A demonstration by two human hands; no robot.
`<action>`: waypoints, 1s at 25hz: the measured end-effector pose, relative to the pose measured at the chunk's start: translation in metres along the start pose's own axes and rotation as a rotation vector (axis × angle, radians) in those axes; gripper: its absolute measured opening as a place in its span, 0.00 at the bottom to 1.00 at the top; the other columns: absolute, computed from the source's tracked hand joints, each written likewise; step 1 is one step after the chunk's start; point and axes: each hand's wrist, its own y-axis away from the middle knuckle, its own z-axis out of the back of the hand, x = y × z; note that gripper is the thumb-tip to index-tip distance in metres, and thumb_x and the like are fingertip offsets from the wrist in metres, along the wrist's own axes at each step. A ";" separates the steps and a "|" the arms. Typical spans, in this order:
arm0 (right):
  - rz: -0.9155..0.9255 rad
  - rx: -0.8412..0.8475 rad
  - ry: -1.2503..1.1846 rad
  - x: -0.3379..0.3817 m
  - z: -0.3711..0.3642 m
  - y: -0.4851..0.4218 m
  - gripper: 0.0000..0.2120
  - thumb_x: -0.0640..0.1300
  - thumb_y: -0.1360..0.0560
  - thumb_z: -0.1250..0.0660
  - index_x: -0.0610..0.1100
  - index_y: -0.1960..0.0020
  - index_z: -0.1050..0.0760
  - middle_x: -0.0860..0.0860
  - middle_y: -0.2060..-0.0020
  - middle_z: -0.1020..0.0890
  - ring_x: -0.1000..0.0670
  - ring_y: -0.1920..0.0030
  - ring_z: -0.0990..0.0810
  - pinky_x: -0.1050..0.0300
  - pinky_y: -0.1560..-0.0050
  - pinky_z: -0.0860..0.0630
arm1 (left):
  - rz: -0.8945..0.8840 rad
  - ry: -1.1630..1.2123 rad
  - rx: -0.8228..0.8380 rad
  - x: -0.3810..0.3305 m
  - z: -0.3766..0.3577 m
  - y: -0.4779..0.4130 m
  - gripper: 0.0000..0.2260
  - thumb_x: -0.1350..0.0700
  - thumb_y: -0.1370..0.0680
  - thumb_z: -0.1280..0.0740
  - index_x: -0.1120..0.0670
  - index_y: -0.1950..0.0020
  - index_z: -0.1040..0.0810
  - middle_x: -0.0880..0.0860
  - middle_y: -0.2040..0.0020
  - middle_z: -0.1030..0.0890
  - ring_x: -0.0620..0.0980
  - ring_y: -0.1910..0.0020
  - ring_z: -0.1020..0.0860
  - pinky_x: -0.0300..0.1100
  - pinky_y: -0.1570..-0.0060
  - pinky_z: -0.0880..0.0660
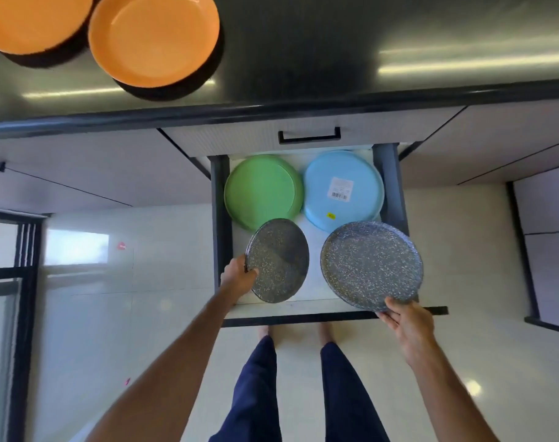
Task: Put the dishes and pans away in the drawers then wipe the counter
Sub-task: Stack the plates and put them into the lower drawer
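An open drawer [396, 189] below the dark counter [367, 43] holds a green plate [262, 189] at the back left and a light blue plate [345, 189] with a barcode sticker at the back right. My left hand [238, 277] grips the left rim of a small speckled grey plate [279, 261], tilted over the drawer's front left. My right hand [408, 323] holds the near rim of a larger speckled grey plate [370, 263] above the drawer's front right. Two orange plates [153, 36] [32, 20] rest on the counter at the far left.
A shut drawer with a black handle [310, 137] sits just above the open one. Cabinet fronts flank it on both sides. My legs and bare feet stand on the pale tiled floor [144, 314] right before the drawer's front edge.
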 end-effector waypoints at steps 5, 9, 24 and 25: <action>0.159 -0.122 0.070 0.000 -0.018 -0.035 0.15 0.31 0.20 0.33 0.39 0.35 0.25 0.42 0.43 0.19 0.43 0.45 0.19 0.45 0.39 0.23 | -0.128 -0.283 0.172 0.032 0.025 -0.070 0.20 0.60 0.22 0.33 0.54 0.31 0.32 0.57 0.44 0.20 0.55 0.49 0.19 0.51 0.50 0.20; 0.235 -0.062 0.152 -0.007 -0.045 -0.062 0.11 0.32 0.20 0.34 0.38 0.38 0.24 0.42 0.43 0.19 0.44 0.44 0.20 0.49 0.46 0.20 | -0.200 -0.445 0.131 0.026 0.028 -0.095 0.36 0.68 0.24 0.34 0.50 0.22 0.46 0.60 0.48 0.21 0.55 0.55 0.21 0.46 0.65 0.24; 0.223 0.151 0.361 -0.036 -0.080 -0.093 0.12 0.33 0.19 0.35 0.43 0.38 0.22 0.50 0.48 0.15 0.50 0.47 0.16 0.61 0.59 0.17 | -0.174 -0.626 -0.186 0.014 0.000 -0.115 0.16 0.60 0.15 0.44 0.62 0.27 0.31 0.62 0.35 0.24 0.58 0.38 0.24 0.51 0.38 0.25; 0.226 0.174 0.373 -0.037 -0.084 -0.093 0.11 0.32 0.19 0.35 0.42 0.38 0.22 0.50 0.48 0.15 0.50 0.48 0.16 0.61 0.58 0.17 | -0.198 -0.608 -0.201 0.015 0.000 -0.116 0.16 0.61 0.15 0.44 0.62 0.28 0.30 0.63 0.35 0.24 0.59 0.38 0.24 0.51 0.39 0.25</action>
